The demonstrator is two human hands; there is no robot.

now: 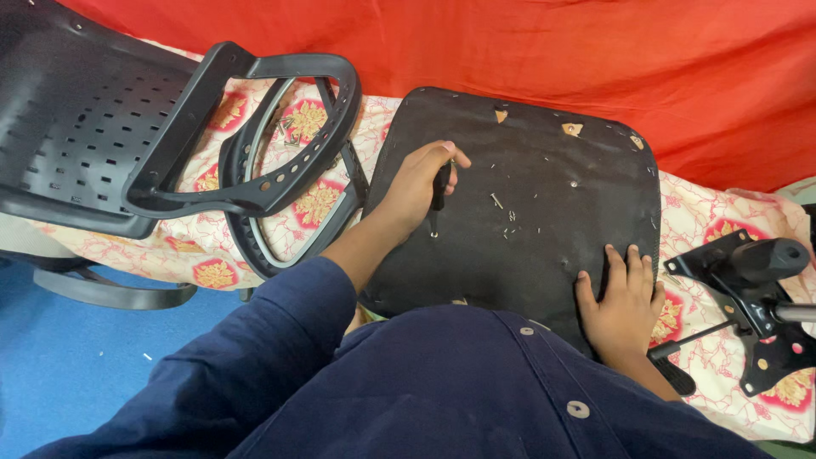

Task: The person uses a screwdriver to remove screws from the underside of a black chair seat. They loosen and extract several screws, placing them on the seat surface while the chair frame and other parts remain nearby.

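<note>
your left hand point(418, 183) grip closed round a screwdriver point(439, 194), tip down on the black seat base point(544, 212); right hand point(623, 302) at 4 o'clock, fingers spread flat, pressing it.

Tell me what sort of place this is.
Probably a home or small workshop used for chair repair, not a factory. A floral sheet covers the work surface, with red cloth behind. Chair parts lie about: a seat pan, a black armrest frame and a tilt mechanism.

left hand point(421, 183) — grips black-handled screwdriver point(439, 194), tip down on black seat base point(544, 170) | right hand point(623, 302) — flat on seat base | loose screws point(507, 218) between
</note>
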